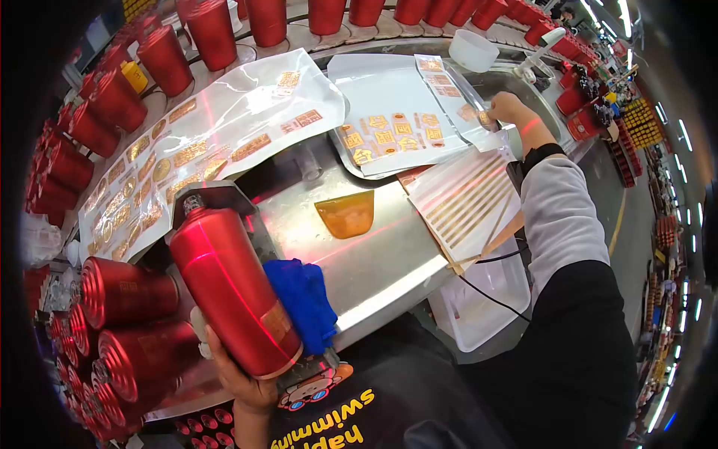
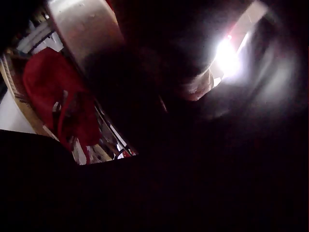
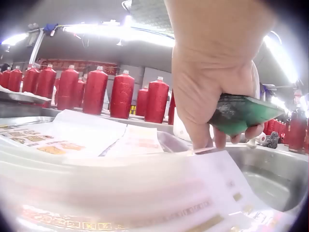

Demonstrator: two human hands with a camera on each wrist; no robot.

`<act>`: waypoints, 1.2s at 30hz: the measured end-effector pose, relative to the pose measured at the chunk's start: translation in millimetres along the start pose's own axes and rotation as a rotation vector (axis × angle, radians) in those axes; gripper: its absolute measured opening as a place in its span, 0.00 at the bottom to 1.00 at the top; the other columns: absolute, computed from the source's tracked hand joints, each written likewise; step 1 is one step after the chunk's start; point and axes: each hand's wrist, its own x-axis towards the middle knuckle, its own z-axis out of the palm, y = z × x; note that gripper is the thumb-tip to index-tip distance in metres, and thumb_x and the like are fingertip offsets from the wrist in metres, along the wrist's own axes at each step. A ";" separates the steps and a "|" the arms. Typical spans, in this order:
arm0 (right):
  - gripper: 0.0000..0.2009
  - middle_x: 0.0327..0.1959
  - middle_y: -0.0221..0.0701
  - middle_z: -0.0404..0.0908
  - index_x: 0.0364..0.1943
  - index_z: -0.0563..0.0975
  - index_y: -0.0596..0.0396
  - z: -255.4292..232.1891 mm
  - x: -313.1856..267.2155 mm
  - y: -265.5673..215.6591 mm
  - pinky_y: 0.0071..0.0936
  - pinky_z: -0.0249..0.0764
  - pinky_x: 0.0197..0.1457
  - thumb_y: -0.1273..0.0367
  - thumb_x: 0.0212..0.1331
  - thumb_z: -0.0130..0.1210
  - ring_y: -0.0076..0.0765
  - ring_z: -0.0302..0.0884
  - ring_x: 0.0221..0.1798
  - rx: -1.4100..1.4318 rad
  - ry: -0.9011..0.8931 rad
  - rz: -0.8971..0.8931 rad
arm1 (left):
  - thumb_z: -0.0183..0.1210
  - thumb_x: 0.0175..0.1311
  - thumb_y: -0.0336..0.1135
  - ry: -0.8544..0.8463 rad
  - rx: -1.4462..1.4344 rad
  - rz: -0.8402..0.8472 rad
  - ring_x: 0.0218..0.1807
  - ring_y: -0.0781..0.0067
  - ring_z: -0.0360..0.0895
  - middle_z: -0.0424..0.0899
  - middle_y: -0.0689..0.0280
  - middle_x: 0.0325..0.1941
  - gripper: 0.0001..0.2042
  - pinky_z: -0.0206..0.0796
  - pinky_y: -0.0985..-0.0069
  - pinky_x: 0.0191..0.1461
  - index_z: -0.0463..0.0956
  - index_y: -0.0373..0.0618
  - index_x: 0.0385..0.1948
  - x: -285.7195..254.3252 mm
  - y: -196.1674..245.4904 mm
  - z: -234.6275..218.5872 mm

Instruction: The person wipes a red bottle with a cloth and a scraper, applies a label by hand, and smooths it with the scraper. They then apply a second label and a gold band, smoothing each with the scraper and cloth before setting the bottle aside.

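My left hand holds a shiny red bottle near its base, with white coverings at the fingers. The bottle lies slanted, its neck at a dark metal stand; a gold label marks its lower side. In the dark left wrist view the grip is hidden. On the far right, my right hand reaches down to the edge of the tray. It holds a green, flat scraper-like piece against the palm, fingertips at a white decal sheet. White sheets with gold decals lie in the tray.
A blue cloth lies beside the bottle, and an amber scraper on the steel table. Another decal sheet spreads at left. A striped sheet stack, a sink and many red bottles surround the work area.
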 end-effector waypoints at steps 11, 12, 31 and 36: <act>0.20 0.38 0.48 0.85 0.31 0.85 0.59 -15.9 -21.4 -6.2 0.43 0.77 0.53 0.54 0.48 0.60 0.54 0.83 0.45 0.062 0.068 0.068 | 0.57 0.67 0.54 0.004 -0.001 0.080 0.70 0.46 0.64 0.61 0.40 0.71 0.43 0.56 0.62 0.71 0.48 0.25 0.70 6.5 0.5 0.3; 0.20 0.37 0.48 0.85 0.31 0.85 0.59 -15.3 -26.6 -12.5 0.43 0.77 0.52 0.54 0.48 0.60 0.53 0.83 0.45 0.097 0.056 0.094 | 0.57 0.67 0.54 0.004 -0.003 0.091 0.70 0.46 0.64 0.61 0.40 0.71 0.43 0.56 0.62 0.71 0.49 0.25 0.70 7.7 0.3 0.2; 0.07 0.48 0.39 0.79 0.28 0.79 0.59 -193.3 -208.8 -209.8 0.33 0.73 0.50 0.70 0.54 0.65 0.44 0.77 0.46 0.678 0.448 -0.894 | 0.59 0.60 0.34 -0.273 -0.380 0.055 0.69 0.50 0.63 0.67 0.47 0.66 0.28 0.50 0.65 0.73 0.65 0.38 0.63 117.0 96.7 -10.8; 0.04 0.51 0.39 0.77 0.31 0.80 0.59 -217.8 -248.7 -252.1 0.31 0.73 0.46 0.73 0.55 0.63 0.37 0.79 0.44 0.904 0.305 -1.116 | 0.57 0.63 0.30 -0.449 -0.531 -0.099 0.71 0.65 0.60 0.63 0.56 0.71 0.28 0.50 0.70 0.72 0.60 0.42 0.67 146.3 94.0 8.8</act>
